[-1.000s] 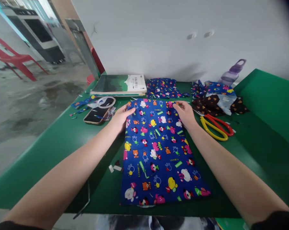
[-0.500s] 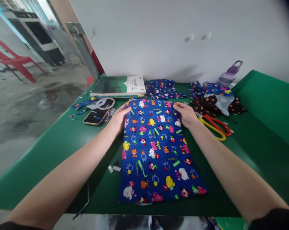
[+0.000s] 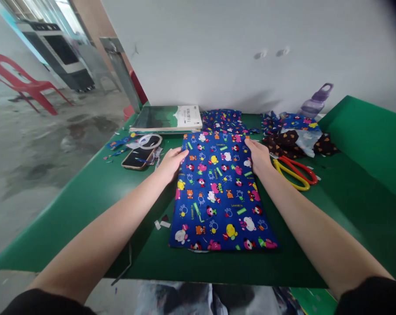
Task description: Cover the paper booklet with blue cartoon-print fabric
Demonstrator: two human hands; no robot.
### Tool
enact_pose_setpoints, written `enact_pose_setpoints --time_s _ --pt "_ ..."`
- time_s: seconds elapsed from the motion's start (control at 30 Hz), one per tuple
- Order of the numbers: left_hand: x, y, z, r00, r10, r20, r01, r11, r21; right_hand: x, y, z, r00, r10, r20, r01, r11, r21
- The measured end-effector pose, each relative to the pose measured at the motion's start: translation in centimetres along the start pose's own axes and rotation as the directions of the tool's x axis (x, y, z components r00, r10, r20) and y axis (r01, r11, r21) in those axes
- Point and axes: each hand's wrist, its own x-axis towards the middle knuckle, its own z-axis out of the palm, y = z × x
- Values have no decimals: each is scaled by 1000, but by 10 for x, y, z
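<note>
A blue cloth (image 3: 217, 192) printed with bears, dogs and paw marks hangs between my hands above the green table. My left hand (image 3: 172, 164) is closed on its upper left edge, thumb on the front and the other fingers partly hidden behind. At the upper right edge, my right hand (image 3: 259, 156) pinches the cloth in the same way. The far end is raised, and the near end reaches close to the table's front edge. Scissors (image 3: 294, 173) with red and yellow handles lie just right of my right hand.
Left of the cloth are a phone (image 3: 137, 158), a roll of tape (image 3: 152, 141) and small scraps (image 3: 161, 224). Books (image 3: 166, 118) lie at the back beside more printed cloth (image 3: 222, 120). A fabric pile (image 3: 299, 135) and a purple bottle (image 3: 314, 103) are at the back right.
The near end of the cloth has shifted up and away from the table's front edge. Both hands keep hold of it. The view has swung slightly to the left.
</note>
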Motion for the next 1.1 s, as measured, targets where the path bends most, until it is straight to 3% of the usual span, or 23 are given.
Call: enact_pose_setpoints --time_s 0.17,0.33,0.53,0.67,0.9,1.1 --pt "3 2 -7 999 -12 45 15 999 -52 -3 -5 0 979 86 184 -76 995 -59" --pt "10 -1 -15 998 -46 34 49 994 -101 -3 -3 0 966 109 233 -83 989 -119" --pt "12 -1 -14 993 -69 91 80 990 -117 -3 -2 -2 971 84 223 -53 989 -141" --pt "8 3 -7 984 -130 118 147 978 -147 -4 -5 -3 986 50 156 -23 985 -174" --pt "0 3 2 992 6 123 -1 999 -40 -2 -12 -5 999 -34 28 40 963 -267" --pt "3 4 -2 990 -26 137 25 1000 7 -1 -10 -1 999 -24 48 35 968 -247"
